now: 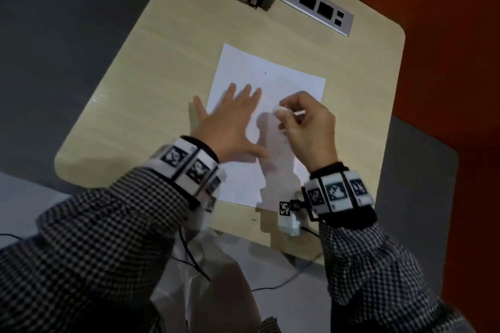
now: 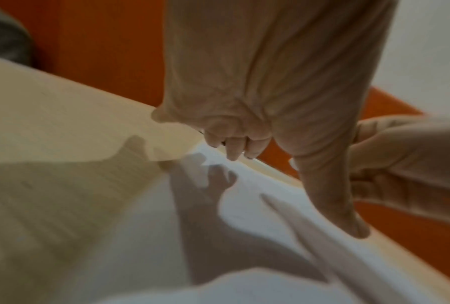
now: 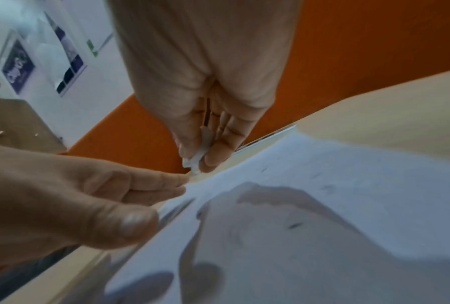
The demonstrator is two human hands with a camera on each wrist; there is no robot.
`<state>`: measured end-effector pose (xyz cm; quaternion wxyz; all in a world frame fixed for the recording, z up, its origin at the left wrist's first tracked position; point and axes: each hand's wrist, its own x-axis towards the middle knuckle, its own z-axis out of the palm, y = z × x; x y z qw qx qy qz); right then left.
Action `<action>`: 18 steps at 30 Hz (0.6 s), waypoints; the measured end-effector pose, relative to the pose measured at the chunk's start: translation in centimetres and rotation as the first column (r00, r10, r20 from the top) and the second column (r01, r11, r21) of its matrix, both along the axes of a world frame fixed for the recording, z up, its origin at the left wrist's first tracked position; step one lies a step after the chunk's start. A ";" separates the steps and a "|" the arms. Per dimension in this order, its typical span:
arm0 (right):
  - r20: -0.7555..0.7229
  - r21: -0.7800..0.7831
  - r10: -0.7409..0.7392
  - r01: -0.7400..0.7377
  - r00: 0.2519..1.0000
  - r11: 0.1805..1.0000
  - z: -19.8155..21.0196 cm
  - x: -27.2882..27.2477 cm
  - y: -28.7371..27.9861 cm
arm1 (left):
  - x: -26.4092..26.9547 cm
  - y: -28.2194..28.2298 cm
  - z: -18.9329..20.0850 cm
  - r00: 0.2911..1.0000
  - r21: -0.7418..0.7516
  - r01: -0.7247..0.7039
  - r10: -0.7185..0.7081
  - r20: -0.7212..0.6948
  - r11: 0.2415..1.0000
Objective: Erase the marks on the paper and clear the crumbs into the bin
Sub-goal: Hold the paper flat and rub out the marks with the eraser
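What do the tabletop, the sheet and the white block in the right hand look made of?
Tabletop: pale wood-grain laminate, matte, probably. Sheet: thin white paper, lying flat. Block: small white eraser, likely soft rubber or vinyl, pinched by the right hand.

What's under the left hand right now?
The left hand lies spread over the white paper, which lies on the wooden table; its little finger reaches past the sheet's edge. Any marks beneath the palm are covered. Whether it presses down is unclear.
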<state>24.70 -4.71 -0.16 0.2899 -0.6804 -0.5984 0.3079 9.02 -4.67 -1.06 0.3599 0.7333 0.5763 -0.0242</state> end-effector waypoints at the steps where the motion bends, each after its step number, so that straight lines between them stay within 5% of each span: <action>1: 0.000 -0.009 0.038 -0.038 0.999 0.999 -0.2 -1.2 0.8 | -1.4 0.9 -0.4 1.000 -0.002 -0.011 0.011 -0.027 1.000; 5: 0.023 -0.085 0.154 -0.152 0.988 0.985 -1.6 -5.2 2.2 | -4.7 3.1 -2.3 0.987 0.063 0.058 -0.047 -0.155 0.996; 10: 0.174 -0.067 0.219 -0.211 0.960 0.975 -2.8 -5.8 0.9 | -5.1 3.5 -3.2 0.986 0.033 0.066 -0.060 -0.156 0.997; 15: 0.267 -0.065 0.171 -0.159 0.948 0.985 -2.6 -7.3 6.8 | -5.2 3.5 -3.7 0.987 0.047 0.061 -0.053 -0.152 0.997; 18: 0.307 -0.053 0.215 -0.209 0.927 0.976 -2.6 -7.6 3.7 | -5.2 3.6 -3.8 0.989 0.052 0.053 -0.045 -0.142 0.997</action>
